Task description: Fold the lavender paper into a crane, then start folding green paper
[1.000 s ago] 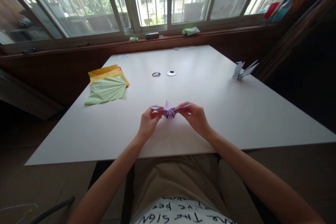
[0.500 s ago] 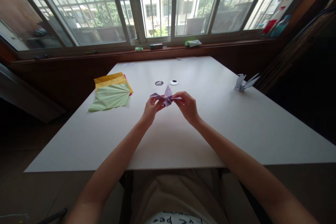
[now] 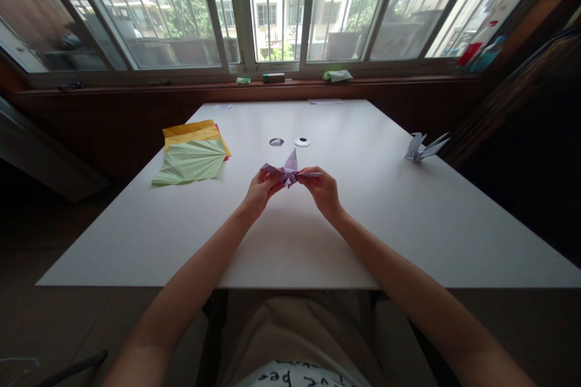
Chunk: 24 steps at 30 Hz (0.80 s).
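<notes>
Lilac crane [image 3: 288, 172]: left hand [image 3: 262, 188] and right hand [image 3: 323, 186] pinched its wings; pull evenly, gently, above the table [image 3: 408, 217].

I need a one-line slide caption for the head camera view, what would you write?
Both hands, left hand and right hand, pinch a purple origami crane above a white table.

Lifted off the white table [image 3: 408, 224] since a second ago, purple paper crane [image 3: 289, 170]; pinched closer in by left hand [image 3: 261, 188] and right hand [image 3: 323, 188], wings narrower; nudged toward 6 o'clock lately.
</notes>
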### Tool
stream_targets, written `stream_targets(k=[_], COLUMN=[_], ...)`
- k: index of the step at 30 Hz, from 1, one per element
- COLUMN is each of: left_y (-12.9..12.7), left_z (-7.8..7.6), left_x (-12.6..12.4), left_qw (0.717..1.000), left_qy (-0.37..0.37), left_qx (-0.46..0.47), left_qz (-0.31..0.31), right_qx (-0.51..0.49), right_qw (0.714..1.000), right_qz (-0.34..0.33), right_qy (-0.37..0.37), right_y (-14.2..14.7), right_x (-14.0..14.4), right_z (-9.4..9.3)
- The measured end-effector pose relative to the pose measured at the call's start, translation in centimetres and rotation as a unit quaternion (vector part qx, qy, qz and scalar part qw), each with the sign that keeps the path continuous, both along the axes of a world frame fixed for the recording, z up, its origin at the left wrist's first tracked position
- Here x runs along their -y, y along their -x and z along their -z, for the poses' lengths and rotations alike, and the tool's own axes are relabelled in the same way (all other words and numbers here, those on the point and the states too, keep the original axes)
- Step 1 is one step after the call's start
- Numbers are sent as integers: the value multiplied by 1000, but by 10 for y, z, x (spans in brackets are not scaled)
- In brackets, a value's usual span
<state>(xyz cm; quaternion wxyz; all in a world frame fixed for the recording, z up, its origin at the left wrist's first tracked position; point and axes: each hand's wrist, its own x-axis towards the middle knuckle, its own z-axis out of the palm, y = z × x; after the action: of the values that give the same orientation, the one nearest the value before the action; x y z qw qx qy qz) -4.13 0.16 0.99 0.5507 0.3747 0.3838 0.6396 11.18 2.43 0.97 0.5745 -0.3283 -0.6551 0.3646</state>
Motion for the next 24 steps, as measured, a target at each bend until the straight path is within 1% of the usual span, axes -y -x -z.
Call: stream_targets(k=[5,10,14,16,19,24], left_y=[0,2,4,4,4,5], left_z=[1,-2,-2,-1,1,4], left_x=[-1,0,0,-1,-1,-1], left_qw=[1000,998,996,995,993,992], left_qy=[-1,-22,-38,-43,-45,-48], left_qx=[-12,-57,-83,-87,-90,-99], left_qz=[2,-7,-26,-39,-55,-58], right_qx=[-23,-17,-9,-9,-9,3], right_qw=[999,995,989,988,989,992], right_qz=[-21,-78,-117,-116,-99,-76], right_qy=[26,61,87,101,114,103], right_y=[0,-3,-4,-4,-3,-2], right_x=[0,-1,-2,-3,-3,-1], right_z=[3,3,0,0,2,3])
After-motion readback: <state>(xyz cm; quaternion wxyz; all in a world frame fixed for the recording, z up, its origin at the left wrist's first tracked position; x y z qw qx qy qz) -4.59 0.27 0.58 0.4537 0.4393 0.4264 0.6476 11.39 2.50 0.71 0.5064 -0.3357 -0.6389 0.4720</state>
